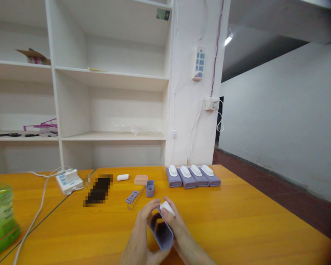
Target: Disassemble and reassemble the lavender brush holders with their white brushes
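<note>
A hollow purple casing [164, 240] is held between both hands above the table, tilted with its open end toward me. My left hand [138, 232] wraps round its left side, fingers over the far end and thumb near the open end. My right hand [182, 232] grips its right side, with thumb and fingers at a white rounded piece [167, 208] on the casing. Just beyond the hands lie a small purple cup-shaped part [150, 188], a loose coil spring [138, 198] and a flat purple plate with holes [132, 197].
Several purple casings topped with white ovals [188, 176] stand in a row at the back right. A pinkish box [141, 179], a white cylinder [123, 177], a blurred dark object [98, 190], a corded power strip [68, 181] and a green bottle [1, 217] are further left. White shelves [113, 77] rise behind.
</note>
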{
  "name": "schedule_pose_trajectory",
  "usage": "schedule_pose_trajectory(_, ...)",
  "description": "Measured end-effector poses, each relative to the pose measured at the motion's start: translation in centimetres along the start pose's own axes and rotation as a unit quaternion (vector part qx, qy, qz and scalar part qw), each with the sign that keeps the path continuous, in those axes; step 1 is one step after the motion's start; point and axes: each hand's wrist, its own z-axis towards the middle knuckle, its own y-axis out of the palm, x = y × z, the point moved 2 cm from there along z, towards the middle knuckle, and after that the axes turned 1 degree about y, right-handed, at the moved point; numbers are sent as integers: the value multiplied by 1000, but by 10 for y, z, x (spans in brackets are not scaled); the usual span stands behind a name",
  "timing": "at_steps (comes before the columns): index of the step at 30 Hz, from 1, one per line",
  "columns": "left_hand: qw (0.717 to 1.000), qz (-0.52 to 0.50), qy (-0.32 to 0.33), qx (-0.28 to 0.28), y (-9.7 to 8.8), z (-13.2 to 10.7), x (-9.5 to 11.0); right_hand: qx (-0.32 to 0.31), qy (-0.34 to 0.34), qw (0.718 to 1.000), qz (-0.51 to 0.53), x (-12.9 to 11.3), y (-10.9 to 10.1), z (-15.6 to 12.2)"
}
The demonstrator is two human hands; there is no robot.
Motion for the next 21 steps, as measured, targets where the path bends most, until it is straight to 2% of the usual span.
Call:
schedule_pose_trajectory(3,999,-6,-39,-16,11,-5,-8,27,-90,987,-133,-13,-17,5)
schedule_pose_trajectory(6,995,-8,-84,-48,23,-12,-17,57,-125,957,-256,-19,-30,7)
schedule_pose_trajectory(10,988,4,-139,-72,28,-17,-23,82,-120,929,-341,-19,-35,8)
schedule_pose_trajectory(14,985,25,-151,-76,22,-11,-15,96,-111,912,-383,-19,-33,8)
schedule_pose_trajectory(17,980,34,-164,-110,17,-5,-7,104,-107,899,-413,-21,-34,8)
schedule_pose_trajectory(19,975,46,-173,-131,16,-4,-6,110,-104,893,-425,-21,-34,8)
schedule_pose_trajectory(21,975,62,-174,-125,16,-6,-9,116,-103,888,-432,-22,-35,8)
